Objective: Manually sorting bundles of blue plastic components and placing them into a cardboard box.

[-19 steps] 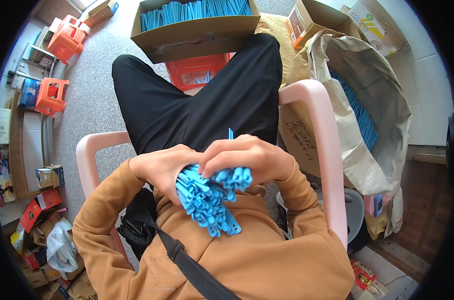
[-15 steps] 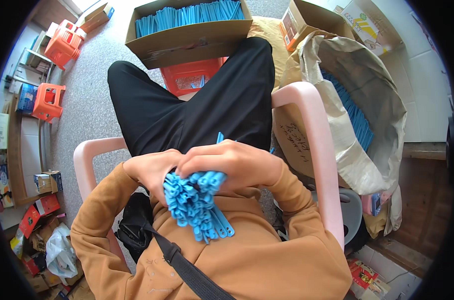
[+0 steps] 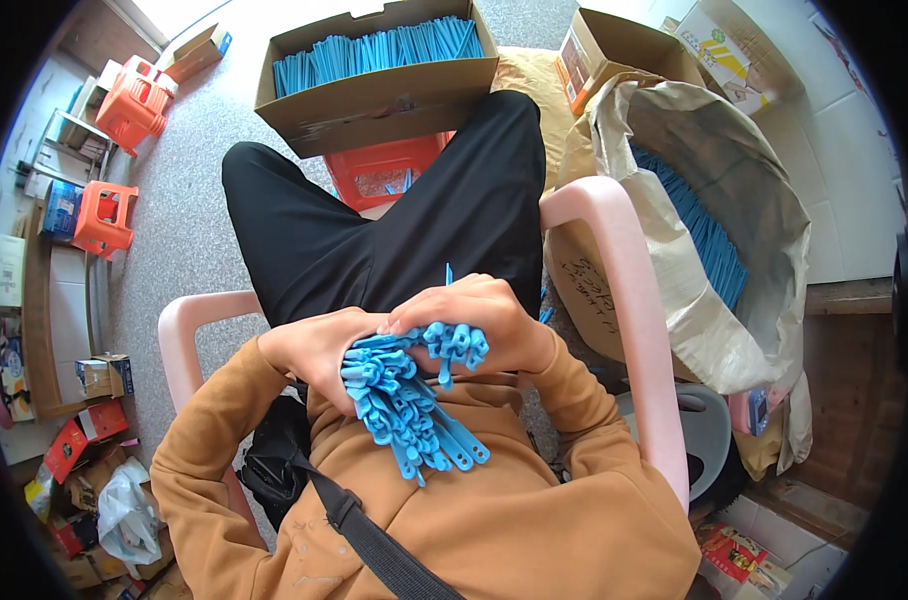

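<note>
My left hand (image 3: 319,352) is closed round a thick bundle of blue plastic strips (image 3: 394,410), with small holes in their ends. The bundle's ends fan out toward my belly, a few reaching lower than the others. Beside it, my right hand (image 3: 479,305) is closed on a smaller cluster of the same blue strips (image 3: 456,347). Its fingers meet the left hand at the top of the bundle. One strip end sticks up past the right hand's knuckles. Both hands hide most of the strips' length.
Beyond my knees, a cardboard box (image 3: 374,110) of blue strips stands over a red stool (image 3: 386,165). An open woven sack (image 3: 674,300) with more strips is at the right, by the pink chair armrest (image 3: 624,260). Orange stools (image 3: 104,218) and cartons line the left.
My right hand has shifted slightly right, and a small cluster of strips now shows apart from the main bundle. The view has tilted a little, moving the surroundings lower.
</note>
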Available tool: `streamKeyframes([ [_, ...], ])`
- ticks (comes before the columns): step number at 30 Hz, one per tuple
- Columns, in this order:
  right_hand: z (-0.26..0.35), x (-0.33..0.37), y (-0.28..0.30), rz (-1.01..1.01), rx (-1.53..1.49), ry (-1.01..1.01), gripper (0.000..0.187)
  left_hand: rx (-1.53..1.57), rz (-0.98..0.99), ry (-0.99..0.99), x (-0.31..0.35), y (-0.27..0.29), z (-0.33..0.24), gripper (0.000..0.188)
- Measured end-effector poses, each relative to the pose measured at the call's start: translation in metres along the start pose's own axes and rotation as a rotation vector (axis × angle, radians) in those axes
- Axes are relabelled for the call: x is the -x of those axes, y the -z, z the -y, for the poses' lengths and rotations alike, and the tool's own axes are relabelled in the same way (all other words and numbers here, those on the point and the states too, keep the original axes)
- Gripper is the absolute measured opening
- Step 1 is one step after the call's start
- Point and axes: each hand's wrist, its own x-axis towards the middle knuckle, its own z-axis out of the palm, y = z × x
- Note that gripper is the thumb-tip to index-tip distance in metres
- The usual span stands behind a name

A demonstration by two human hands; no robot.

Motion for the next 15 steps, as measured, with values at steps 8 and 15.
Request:
streamKeyframes([
  [8, 0.003, 0.000, 0.006, -0.033, -0.051, 0.005, 0.025, -0.023, -0.066, -0.079, -0.002, -0.005, 0.003, 0.070],
  [15, 0.021, 0.011, 0.032, -0.303, -0.307, -0.019, 0.027, 0.085, -0.074, -0.031, -0.003, -0.007, -0.007, 0.074],
])
